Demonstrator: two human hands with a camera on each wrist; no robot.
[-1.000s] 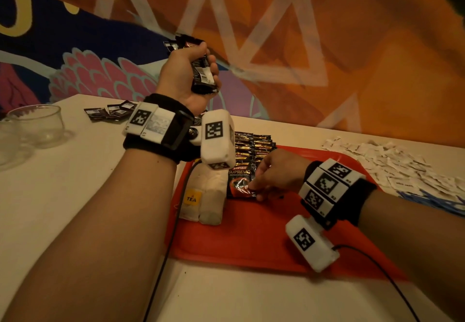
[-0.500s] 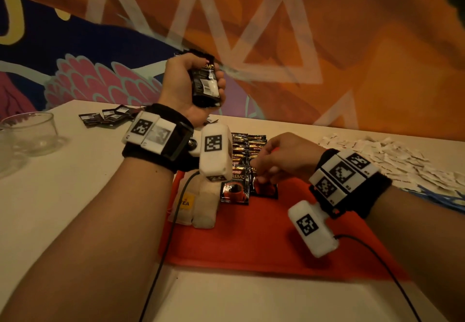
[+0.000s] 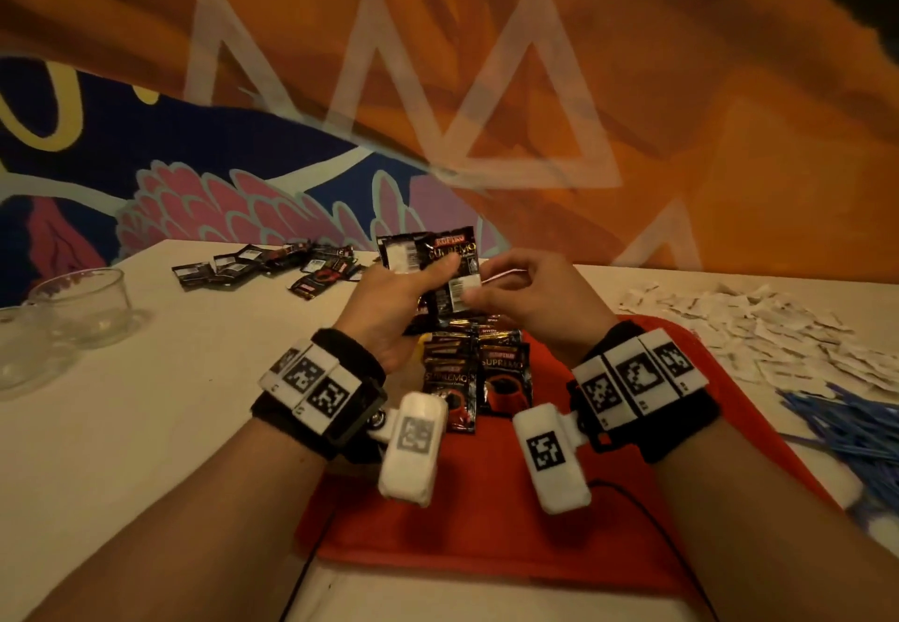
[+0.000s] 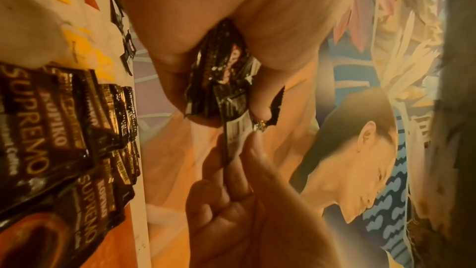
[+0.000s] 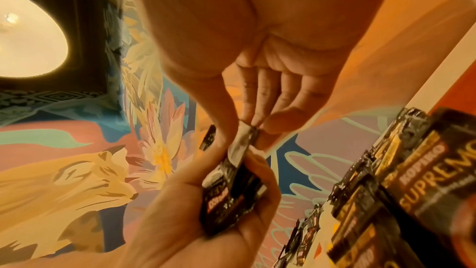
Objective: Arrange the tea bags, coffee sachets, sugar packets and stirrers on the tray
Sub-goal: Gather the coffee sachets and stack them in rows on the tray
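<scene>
Gripping "KOPIKO SUPREMO" sachets [image 3: 440, 271], both hands.

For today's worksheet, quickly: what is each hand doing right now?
Left hand: grips a bunch of coffee sachets.
Right hand: pinches one sachet from that bunch.

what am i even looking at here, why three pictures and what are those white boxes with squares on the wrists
No machine here: a person wears one camera on the head and one on each wrist. The white boxes are those wrist cameras, and the bands carry printed marker squares. The wide picture is from the head; the two close ones look along each hand.

The left hand grips a bunch of coffee sachets, and the right hand pinches the end of one of them. Below lies a red tray with rows of sachets. On the table lie loose sachets, white sugar packets, blue stirrers and glass bowls.
</scene>
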